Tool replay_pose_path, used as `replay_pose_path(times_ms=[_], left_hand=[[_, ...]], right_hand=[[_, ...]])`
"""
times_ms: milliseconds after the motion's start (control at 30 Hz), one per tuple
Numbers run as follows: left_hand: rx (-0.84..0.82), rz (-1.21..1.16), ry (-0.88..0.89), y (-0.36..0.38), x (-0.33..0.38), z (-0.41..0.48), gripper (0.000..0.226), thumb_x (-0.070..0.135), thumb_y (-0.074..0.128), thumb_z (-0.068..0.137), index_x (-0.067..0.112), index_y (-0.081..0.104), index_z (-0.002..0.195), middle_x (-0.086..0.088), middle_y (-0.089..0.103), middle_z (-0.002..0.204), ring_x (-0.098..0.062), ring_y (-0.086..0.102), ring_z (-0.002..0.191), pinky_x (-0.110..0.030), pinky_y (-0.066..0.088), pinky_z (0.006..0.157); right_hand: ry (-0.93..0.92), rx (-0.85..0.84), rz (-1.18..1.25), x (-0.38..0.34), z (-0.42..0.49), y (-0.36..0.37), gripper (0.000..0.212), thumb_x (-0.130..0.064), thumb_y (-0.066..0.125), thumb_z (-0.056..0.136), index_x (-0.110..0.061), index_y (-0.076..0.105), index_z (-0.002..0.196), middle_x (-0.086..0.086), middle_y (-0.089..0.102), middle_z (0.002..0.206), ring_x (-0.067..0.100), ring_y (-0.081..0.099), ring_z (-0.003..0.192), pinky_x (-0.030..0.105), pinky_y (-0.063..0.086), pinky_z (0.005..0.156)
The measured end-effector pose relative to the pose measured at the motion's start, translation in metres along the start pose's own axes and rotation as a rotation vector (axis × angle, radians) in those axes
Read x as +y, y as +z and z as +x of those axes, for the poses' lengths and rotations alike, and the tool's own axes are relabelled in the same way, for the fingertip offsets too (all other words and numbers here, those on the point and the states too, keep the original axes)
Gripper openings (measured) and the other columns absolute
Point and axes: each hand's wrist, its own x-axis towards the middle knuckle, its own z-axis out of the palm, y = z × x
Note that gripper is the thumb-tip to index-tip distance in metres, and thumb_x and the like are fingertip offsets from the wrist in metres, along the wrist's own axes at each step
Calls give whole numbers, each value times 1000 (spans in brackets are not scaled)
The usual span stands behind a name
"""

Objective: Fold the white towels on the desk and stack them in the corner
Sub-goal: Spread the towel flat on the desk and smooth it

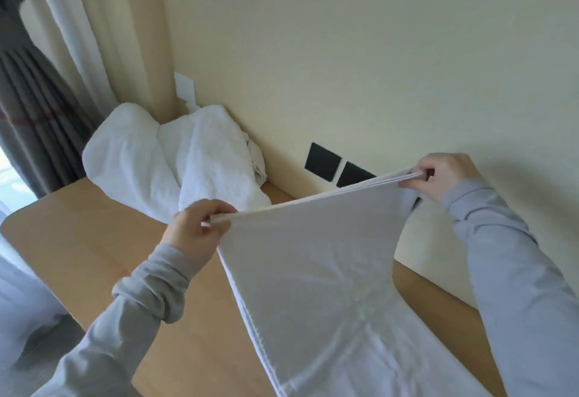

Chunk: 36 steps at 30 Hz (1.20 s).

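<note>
L hand & R hand each pinch a top corner of the doubled white towel above worktop; a slack grip could let layers slip, skewing fold.

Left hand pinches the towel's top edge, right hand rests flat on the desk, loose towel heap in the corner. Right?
Not quite. In the head view the right hand is off the desk, pinching the other end of the top edge of the towel, opposite the left hand. The towel heap is loose and in the corner, as you say.
</note>
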Motion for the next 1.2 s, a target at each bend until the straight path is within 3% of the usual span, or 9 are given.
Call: replay_pose_path(times_ms=[133,300,367,500,667,767,900,1100,1200], left_hand=[[112,47,378,-22,102,30,26,-9,56,82,13,67,91,-1,60,90,-7,50,82,0,40,67],[233,75,715,-40,226,54,23,-3,56,81,13,68,93,-1,60,91,-17,55,79,-20,41,68],[256,9,791,-43,271,62,23,0,56,82,14,69,94,2,61,89,-7,56,80,-13,42,67],[256,-235,850,-55,349,75,28,-1,61,81,25,67,90,15,64,86,7,58,71,-2,44,66],[187,-476,860,-68,417,85,24,-2,68,78,16,68,93,9,65,83,4,59,71,-6,47,70],[51,-696,694,-66,435,94,27,-3,69,77,5,67,102,-7,63,86,-13,59,78,-15,53,70],[-175,-734,498,-44,440,95,28,-12,65,76,-10,62,104,-17,60,90,-21,58,75,-10,53,57],[-49,-908,919,-48,448,85,19,4,74,73,13,73,90,3,68,75,-6,62,73,-11,51,72],[65,-723,923,-31,455,86,24,-1,69,78,0,68,102,3,64,72,6,57,62,-5,45,63]], right_hand=[[-25,361,-85,21,-32,-103,26,-17,86,62,1,67,64,19,61,63,35,59,60,30,38,59],[8,648,-156,44,-77,-210,28,-16,87,61,1,64,62,17,60,61,32,58,57,29,42,59],[49,738,-131,51,-90,-247,29,-15,87,61,2,63,63,18,59,60,32,57,57,27,40,57],[117,911,134,60,-110,-312,26,-10,84,61,-14,60,72,11,60,63,24,53,56,9,35,55],[16,993,448,56,-130,-383,45,2,77,66,-35,56,80,2,58,66,5,50,52,12,42,56],[37,1014,591,55,-134,-409,33,-1,76,70,-18,68,97,-8,65,65,-2,57,55,7,45,59],[214,875,754,54,-136,-412,12,-1,73,75,4,69,86,3,64,72,11,57,65,14,44,61],[4,1265,621,61,-168,-423,14,-15,75,74,-19,64,65,-10,60,62,4,52,60,15,43,55],[143,1178,499,63,-156,-414,25,-12,75,75,-15,55,60,6,55,66,16,46,66,30,37,60]])
